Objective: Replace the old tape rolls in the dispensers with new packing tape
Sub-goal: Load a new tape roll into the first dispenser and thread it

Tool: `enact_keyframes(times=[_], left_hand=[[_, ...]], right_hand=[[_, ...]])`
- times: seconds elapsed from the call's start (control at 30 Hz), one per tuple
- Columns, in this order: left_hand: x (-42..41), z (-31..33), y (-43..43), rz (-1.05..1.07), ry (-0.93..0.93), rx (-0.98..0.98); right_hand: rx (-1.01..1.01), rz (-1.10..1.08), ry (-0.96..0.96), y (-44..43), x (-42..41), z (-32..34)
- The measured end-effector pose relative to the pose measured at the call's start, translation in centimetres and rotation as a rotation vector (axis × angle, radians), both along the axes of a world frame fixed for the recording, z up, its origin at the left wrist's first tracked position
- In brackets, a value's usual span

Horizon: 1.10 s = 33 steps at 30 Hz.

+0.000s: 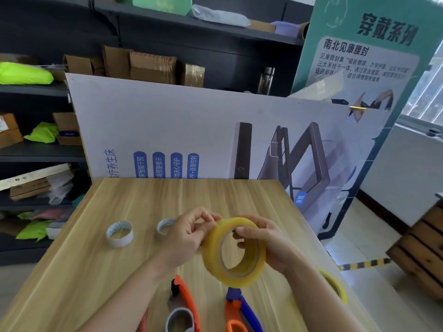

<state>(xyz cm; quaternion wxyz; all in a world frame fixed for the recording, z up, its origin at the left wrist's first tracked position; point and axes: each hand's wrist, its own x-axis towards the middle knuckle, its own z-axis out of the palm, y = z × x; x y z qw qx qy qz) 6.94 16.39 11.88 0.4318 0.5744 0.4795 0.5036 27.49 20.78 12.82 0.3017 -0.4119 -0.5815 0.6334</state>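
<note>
I hold a new yellowish clear packing tape roll [217, 262] above the wooden table [100, 255]. My right hand [266, 243] grips it with fingers through its core. My left hand [189, 233] pinches at the roll's upper left edge. Two nearly spent rolls with white cores lie on the table, one [119, 233] to the left and a second [165, 226] partly hidden behind my left hand. An orange dispenser [182, 305] with a grey core and an orange-and-blue dispenser [239, 312] lie near the front edge. Another yellow tape roll [335, 285] shows behind my right forearm.
A large white printed board [191, 130] leans against the table's far edge. A tall teal display board [359, 68] stands at the right. Dark shelves [36, 152] with cardboard boxes and green bags fill the left and back. Wooden crates [422, 250] sit on the floor at the right.
</note>
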Motion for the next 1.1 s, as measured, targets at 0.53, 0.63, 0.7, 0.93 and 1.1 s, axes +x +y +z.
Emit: enact_keyframes(times=[0.53,0.63,0.7,0.93,1.1], left_hand=[[5.8,-9.0,0.0,0.386,-0.083,-0.302],[5.9,-11.0,-0.2,0.333,-0.142,-0.454],[5.6,-12.6,-0.4,0.295,-0.094,-0.528],[3.8,-16.5,-2.1,0.128,0.193,-0.738],[3.8,-17.9,-3.3,0.104,0.408,-0.749]], right_hand=[[0.602,-0.007,-0.834,-5.2,-0.5,-7.5],[0.526,0.023,-0.864,-5.7,0.8,-9.4],[0.546,0.102,-0.922,-6.3,1.3,-10.6],[0.571,0.35,-1.041,-8.4,1.1,-14.0],[0.558,0.415,-1.097,-9.5,1.0,-16.3]])
